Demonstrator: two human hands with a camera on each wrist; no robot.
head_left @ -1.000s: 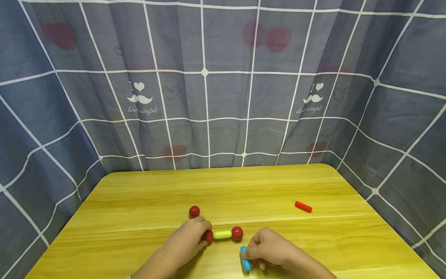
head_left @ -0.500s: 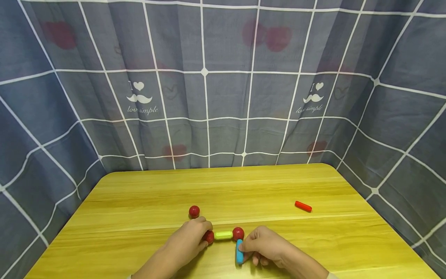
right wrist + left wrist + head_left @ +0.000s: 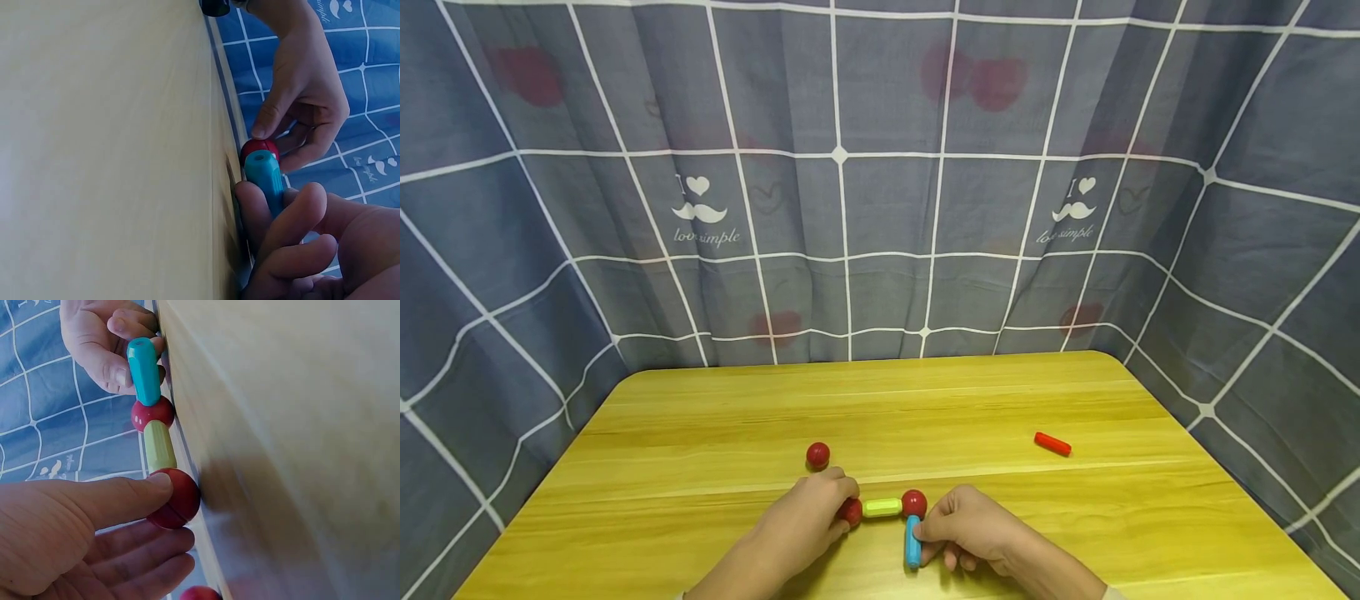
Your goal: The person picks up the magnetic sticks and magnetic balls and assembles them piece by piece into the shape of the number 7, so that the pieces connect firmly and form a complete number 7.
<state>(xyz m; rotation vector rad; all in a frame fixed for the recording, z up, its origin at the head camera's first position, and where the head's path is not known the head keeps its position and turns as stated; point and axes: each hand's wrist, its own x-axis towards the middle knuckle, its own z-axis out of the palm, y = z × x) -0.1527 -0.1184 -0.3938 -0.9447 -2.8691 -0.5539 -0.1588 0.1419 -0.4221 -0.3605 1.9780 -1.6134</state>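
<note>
On the wooden bench (image 3: 880, 400), your left hand (image 3: 805, 521) pinches a red ball (image 3: 852, 511) at one end of the yellow-green rod (image 3: 881, 507). Your right hand (image 3: 973, 527) pinches the blue rod (image 3: 913, 542), its tip touching the second red ball (image 3: 913, 502). A spare red ball (image 3: 817, 455) lies nearby; a red rod (image 3: 1052, 443) well apart.

Both hands are bare, with no rings or gloves. The left hand (image 3: 808, 521) and the right hand (image 3: 973, 529) have short, plain nails. A dark band (image 3: 215, 6) sits at the left wrist.
</note>
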